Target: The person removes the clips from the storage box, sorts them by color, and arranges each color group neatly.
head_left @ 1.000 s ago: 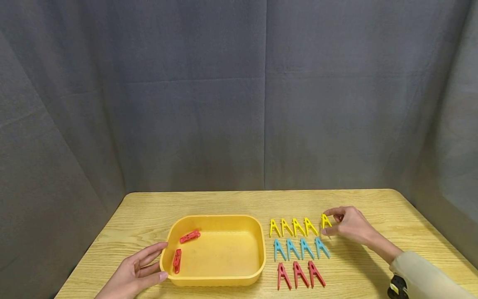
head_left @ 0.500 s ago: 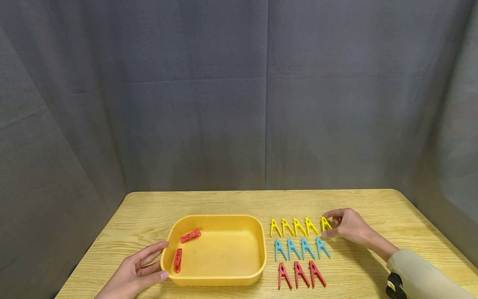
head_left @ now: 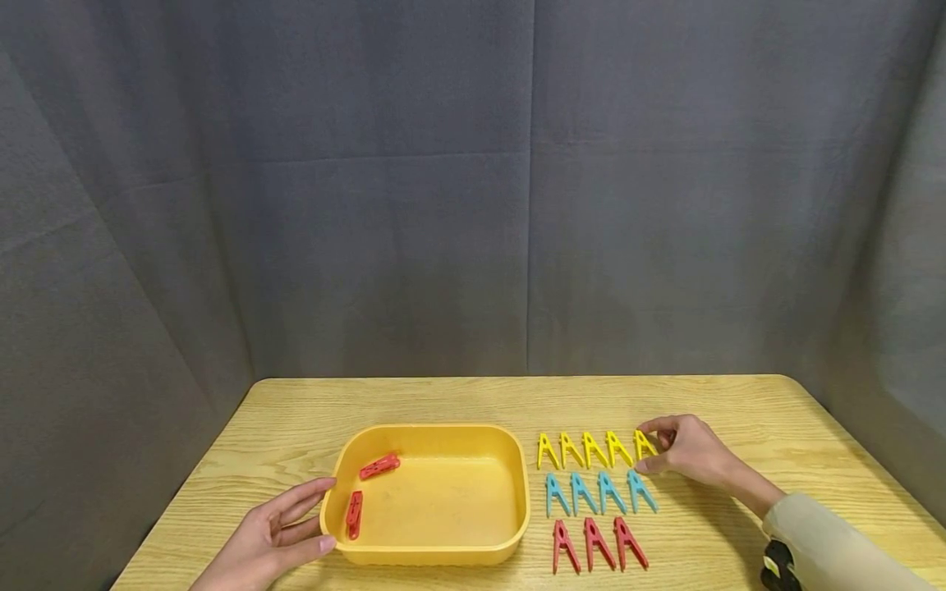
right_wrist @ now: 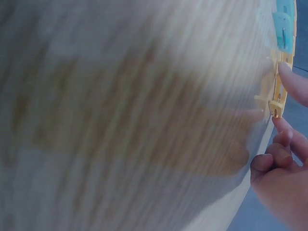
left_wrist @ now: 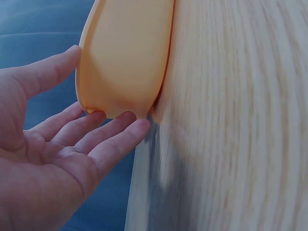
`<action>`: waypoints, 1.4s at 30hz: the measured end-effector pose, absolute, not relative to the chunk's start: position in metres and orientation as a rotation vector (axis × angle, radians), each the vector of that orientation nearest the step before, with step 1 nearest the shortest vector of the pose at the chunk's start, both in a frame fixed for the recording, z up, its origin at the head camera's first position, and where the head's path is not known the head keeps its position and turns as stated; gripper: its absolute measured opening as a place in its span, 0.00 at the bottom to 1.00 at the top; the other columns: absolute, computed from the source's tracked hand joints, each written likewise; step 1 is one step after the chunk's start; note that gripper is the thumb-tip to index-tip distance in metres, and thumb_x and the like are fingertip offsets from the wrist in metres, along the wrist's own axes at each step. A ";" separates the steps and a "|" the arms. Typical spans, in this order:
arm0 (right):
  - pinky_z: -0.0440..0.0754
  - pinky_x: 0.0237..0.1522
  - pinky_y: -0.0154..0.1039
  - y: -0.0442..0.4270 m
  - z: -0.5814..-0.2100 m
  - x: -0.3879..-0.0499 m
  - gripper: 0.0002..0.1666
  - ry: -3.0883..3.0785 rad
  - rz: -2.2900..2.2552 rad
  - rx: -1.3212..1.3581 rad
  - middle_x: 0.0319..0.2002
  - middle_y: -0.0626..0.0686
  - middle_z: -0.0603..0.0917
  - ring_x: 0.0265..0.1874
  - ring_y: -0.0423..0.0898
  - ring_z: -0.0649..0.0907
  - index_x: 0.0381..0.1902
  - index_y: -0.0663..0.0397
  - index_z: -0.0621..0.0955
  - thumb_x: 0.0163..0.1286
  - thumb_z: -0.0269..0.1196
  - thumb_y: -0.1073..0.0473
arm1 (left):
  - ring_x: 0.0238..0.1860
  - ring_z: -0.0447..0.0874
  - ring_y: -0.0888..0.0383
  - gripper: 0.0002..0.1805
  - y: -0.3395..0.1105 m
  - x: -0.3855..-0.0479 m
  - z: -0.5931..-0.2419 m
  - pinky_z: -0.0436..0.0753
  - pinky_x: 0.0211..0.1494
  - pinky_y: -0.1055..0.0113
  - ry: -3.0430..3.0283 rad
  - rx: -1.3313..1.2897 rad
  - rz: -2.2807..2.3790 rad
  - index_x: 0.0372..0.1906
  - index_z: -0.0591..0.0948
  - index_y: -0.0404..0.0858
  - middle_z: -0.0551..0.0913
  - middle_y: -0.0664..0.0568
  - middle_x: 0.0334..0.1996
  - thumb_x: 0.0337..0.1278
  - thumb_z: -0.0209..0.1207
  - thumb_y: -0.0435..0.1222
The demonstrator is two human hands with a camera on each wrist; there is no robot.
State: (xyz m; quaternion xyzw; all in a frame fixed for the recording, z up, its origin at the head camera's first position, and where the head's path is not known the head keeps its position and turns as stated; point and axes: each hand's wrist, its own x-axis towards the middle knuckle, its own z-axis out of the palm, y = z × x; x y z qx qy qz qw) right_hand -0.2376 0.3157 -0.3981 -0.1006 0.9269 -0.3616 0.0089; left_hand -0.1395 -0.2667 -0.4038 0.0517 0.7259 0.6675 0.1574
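My right hand pinches a yellow clothespin at the right end of the yellow row, thumb at its near end and index finger at its far end. The clothespin is at table level; in the right wrist view, fingertips meet the yellow clothespin at the frame's edge. My left hand rests its fingertips and thumb against the left end of a yellow plastic basin. The left wrist view has those loosely extended fingers touching the basin's outer wall. Two red clothespins lie inside the basin, toward its left side.
Right of the basin lie rows of clothespins on the wooden table: several yellow clothespins at the back, several blue clothespins in the middle, three red clothespins in front. A grey curtain hangs behind the table.
My right hand has lowered the yellow clothespin slightly toward the table, in line with the yellow row. The left hand stays at the basin; the view has shifted slightly.
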 end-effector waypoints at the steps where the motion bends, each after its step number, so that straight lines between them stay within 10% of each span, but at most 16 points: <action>1: 0.62 0.27 0.37 0.316 -0.398 -0.238 0.38 2.889 -1.138 -0.309 0.26 0.50 0.71 0.26 0.45 0.68 0.59 0.74 0.82 0.54 0.84 0.60 | 0.71 0.71 0.32 0.46 -0.267 -0.140 -0.404 0.85 0.60 0.55 2.076 0.148 1.910 0.80 0.57 0.23 0.56 0.26 0.79 0.67 0.70 0.32; 21: 0.63 0.27 0.37 0.318 -0.393 -0.235 0.45 2.870 -1.140 -0.342 0.25 0.48 0.70 0.24 0.42 0.67 0.65 0.75 0.77 0.56 0.83 0.58 | 0.71 0.72 0.32 0.48 -0.266 -0.139 -0.404 0.85 0.60 0.54 2.083 0.113 1.908 0.80 0.58 0.25 0.56 0.27 0.79 0.65 0.73 0.35; 42: 0.70 0.23 0.36 0.232 -0.322 -0.212 0.16 2.892 -0.987 -0.759 0.27 0.45 0.77 0.19 0.40 0.70 0.50 0.57 0.86 0.66 0.76 0.62 | 0.71 0.72 0.33 0.46 -0.260 -0.141 -0.403 0.86 0.59 0.56 2.096 0.135 1.890 0.80 0.57 0.24 0.61 0.27 0.78 0.67 0.70 0.33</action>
